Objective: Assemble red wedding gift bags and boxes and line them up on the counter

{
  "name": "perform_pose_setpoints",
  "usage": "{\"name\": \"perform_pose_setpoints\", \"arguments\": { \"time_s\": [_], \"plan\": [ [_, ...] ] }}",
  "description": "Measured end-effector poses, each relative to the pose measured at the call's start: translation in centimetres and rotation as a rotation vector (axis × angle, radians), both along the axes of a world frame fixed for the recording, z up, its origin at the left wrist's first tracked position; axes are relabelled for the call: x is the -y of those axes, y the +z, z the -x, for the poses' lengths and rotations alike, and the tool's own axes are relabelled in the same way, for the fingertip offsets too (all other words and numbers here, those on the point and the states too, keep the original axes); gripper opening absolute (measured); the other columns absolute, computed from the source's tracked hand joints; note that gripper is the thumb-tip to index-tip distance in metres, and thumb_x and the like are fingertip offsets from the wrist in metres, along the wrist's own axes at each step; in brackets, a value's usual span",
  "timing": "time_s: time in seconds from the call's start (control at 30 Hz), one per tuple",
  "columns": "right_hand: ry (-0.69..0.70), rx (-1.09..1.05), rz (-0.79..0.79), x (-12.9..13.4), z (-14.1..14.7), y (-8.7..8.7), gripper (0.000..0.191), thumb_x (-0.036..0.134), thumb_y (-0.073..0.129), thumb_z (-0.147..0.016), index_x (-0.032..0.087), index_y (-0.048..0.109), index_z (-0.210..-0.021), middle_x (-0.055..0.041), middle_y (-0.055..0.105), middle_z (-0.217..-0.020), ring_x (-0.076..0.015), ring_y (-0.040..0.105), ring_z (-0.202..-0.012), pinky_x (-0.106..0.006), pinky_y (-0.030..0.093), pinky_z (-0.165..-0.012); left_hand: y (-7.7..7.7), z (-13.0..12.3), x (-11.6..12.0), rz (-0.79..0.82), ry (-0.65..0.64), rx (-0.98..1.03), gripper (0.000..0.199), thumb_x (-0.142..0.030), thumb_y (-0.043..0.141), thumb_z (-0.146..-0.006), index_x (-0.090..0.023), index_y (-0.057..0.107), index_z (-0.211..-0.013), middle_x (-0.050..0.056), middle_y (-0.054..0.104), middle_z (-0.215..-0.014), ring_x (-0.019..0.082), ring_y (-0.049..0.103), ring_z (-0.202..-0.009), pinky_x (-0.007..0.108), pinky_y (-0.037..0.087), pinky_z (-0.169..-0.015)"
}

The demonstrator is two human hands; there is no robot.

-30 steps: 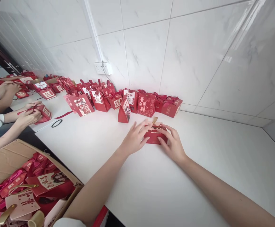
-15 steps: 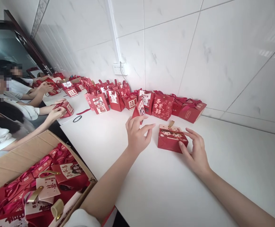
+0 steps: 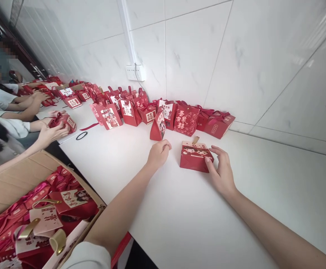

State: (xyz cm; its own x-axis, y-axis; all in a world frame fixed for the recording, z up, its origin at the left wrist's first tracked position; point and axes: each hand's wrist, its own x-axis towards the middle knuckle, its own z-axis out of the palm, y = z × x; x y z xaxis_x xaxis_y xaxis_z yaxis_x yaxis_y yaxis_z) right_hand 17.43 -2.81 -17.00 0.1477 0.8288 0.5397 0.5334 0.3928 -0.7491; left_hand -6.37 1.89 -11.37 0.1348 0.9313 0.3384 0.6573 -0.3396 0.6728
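A red gift box (image 3: 195,158) with a printed couple and a small gold strap rests on the white table (image 3: 185,213). My right hand (image 3: 221,170) grips its right end, thumb on the front face and fingers around the far corner. To the left, my left hand (image 3: 158,155) hovers with its fingers curled together; nothing shows in them. Just beyond those fingers stands a narrow red gift box (image 3: 156,129) with a pointed top, apart from the hand.
Along the tiled wall stand several red gift boxes (image 3: 186,118). An open carton (image 3: 14,173) full of such boxes sits at lower left. A black loop (image 3: 81,135) and a red ribbon (image 3: 89,126) lie on the table. At left, a co-worker's hands (image 3: 53,130) hold a red box (image 3: 67,122).
My left hand has drawn back slightly from the narrow box, its spread fingers now curled in. My right hand stays at its box. The whole view has shifted a little.
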Motion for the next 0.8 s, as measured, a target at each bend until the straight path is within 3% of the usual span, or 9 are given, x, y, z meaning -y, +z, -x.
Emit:
{"name": "perform_pose_setpoints", "arguments": {
  "time_s": [0.1,0.17,0.23,0.37,0.47,0.57,0.7,0.8],
  "plan": [
    [-0.055,-0.268,0.212,-0.6,-0.4,-0.8,0.03,0.052,0.048,-0.091,0.023,0.052,-0.095,-0.0055,0.059,-0.096,-0.0214,0.057,-0.079,-0.036,0.048,-0.067,-1.0,-1.2,-0.4,0.269,-0.108,0.163,0.043,-0.044,0.033,-0.091,-0.017,0.055,-0.065,0.001,0.058,-0.066,0.015,0.055,-0.066,0.028,0.043,-0.068],
    [0.037,-0.366,0.282,-0.9,-0.6,-1.2,0.034,0.055,0.045,-0.091,0.023,0.05,-0.081,-0.0008,0.058,-0.077,-0.0182,0.054,-0.068,-0.031,0.047,-0.061,-1.1,-2.0,0.0,0.394,-0.205,0.197,0.05,-0.055,0.033,-0.089,-0.017,0.052,-0.062,0.001,0.055,-0.061,0.014,0.053,-0.062,0.027,0.041,-0.064],
    [0.125,-0.389,0.271,-0.9,-0.7,-1.3,0.034,0.054,0.045,-0.092,0.023,0.048,-0.078,0.0006,0.056,-0.073,-0.0172,0.053,-0.065,-0.03,0.047,-0.06,-0.8,-2.4,0.6,0.455,-0.266,0.182,0.046,-0.056,0.039,-0.087,-0.017,0.049,-0.065,-0.001,0.054,-0.061,0.013,0.051,-0.061,0.026,0.038,-0.06],
    [0.109,-0.249,0.101,-0.3,-0.3,-0.3,0.022,0.042,0.051,-0.09,0.023,0.051,-0.101,-0.0052,0.061,-0.099,-0.0211,0.058,-0.087,-0.034,0.051,-0.07,0.1,-2.1,1.0,0.284,-0.294,0.024,0.026,-0.04,0.045,-0.086,-0.018,0.046,-0.071,-0.003,0.052,-0.069,0.012,0.049,-0.064,0.024,0.038,-0.061],
    [0.114,-0.018,-0.085,0.4,0.1,0.5,0.026,0.029,0.049,-0.091,0.024,0.049,-0.117,-0.0097,0.057,-0.119,-0.0246,0.054,-0.11,-0.042,0.049,-0.087,0.6,-1.0,0.7,0.123,-0.276,-0.153,0.017,-0.029,0.043,-0.086,-0.019,0.051,-0.074,0.0,0.054,-0.078,0.014,0.053,-0.071,0.026,0.042,-0.066],
    [0.123,0.215,-0.228,0.6,0.1,0.7,0.032,0.019,0.045,-0.093,0.026,0.047,-0.123,-0.009,0.056,-0.127,-0.0249,0.052,-0.119,-0.048,0.042,-0.098,0.5,-0.3,0.3,0.001,-0.287,-0.345,0.019,-0.02,0.043,-0.082,-0.019,0.06,-0.088,0.004,0.06,-0.096,0.017,0.058,-0.086,0.03,0.047,-0.078],
    [0.176,0.426,-0.352,0.6,-0.2,0.6,0.039,0.012,0.041,-0.093,0.031,0.049,-0.125,-0.0038,0.058,-0.13,-0.0236,0.048,-0.126,-0.053,0.035,-0.106,-0.5,-0.4,0.1,0.055,-0.355,-0.39,0.033,-0.017,0.042,-0.08,-0.022,0.068,-0.098,0.003,0.061,-0.117,0.019,0.058,-0.107,0.031,0.045,-0.095],
    [0.362,0.512,-0.397,0.9,-0.2,0.6,0.038,0.012,0.044,-0.091,0.031,0.052,-0.123,-0.003,0.06,-0.127,-0.0226,0.051,-0.123,-0.048,0.041,-0.101,-1.2,-0.6,-0.2,0.193,-0.211,-0.255,0.038,-0.025,0.035,-0.087,-0.023,0.069,-0.104,0.003,0.064,-0.12,0.022,0.057,-0.113,0.034,0.043,-0.098]
  ]
}}
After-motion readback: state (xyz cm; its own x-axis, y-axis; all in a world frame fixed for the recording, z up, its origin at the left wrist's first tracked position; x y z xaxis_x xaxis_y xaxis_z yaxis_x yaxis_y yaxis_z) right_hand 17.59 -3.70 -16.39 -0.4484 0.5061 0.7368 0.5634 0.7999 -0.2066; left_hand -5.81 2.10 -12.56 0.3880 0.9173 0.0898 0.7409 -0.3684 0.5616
